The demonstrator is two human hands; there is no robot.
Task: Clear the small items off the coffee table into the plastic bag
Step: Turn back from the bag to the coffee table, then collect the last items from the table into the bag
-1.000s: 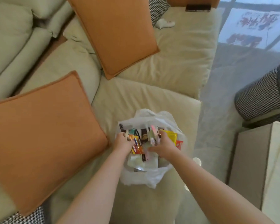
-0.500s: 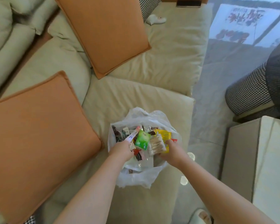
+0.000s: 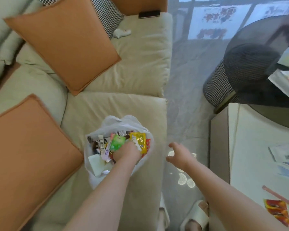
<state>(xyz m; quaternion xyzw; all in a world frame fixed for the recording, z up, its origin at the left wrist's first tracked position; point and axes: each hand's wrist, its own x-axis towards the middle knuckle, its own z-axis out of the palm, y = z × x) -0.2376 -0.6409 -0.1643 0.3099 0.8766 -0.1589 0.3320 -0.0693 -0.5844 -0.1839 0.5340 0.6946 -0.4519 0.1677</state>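
Though labels blur, left hand (image 3: 127,153) perhaps gripping packets in plastic bag (image 3: 97,170), right hand (image 3: 180,154) loose-fingered.

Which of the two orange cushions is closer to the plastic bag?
The lower-left orange cushion; its edge almost meets the white plastic bag, while the upper orange cushion sits farther back.

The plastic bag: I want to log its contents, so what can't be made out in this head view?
- Lower contents of the plastic bag: buried under the top packets and the left hand.
- Left hand's fingertips: tucked among the packets, so its grip is unclear.
- Print on the green packet and yellow packet: too blurred to read.
- Items on the coffee table: partly cut off by the right edge.
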